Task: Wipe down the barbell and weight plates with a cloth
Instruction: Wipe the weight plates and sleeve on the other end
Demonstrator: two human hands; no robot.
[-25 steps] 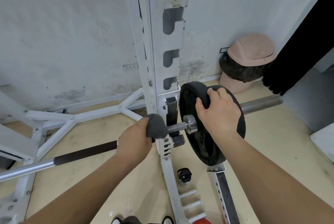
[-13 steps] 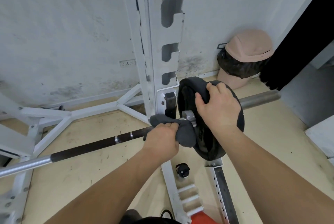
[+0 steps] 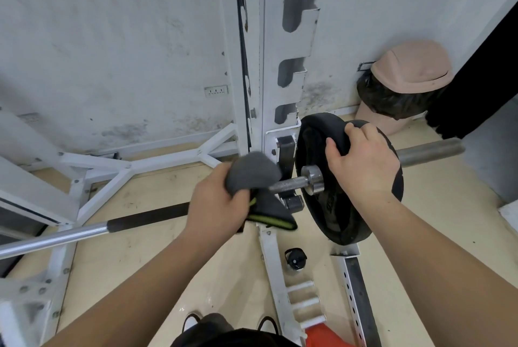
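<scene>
With the left hand (image 3: 215,203) closed around the cloth (image 3: 252,175) on the barbell (image 3: 288,184) just left of the weight plate (image 3: 316,156), whose rim the right hand (image 3: 364,164) grips, a hard wipe might roll the bar off the rack (image 3: 280,72).
</scene>
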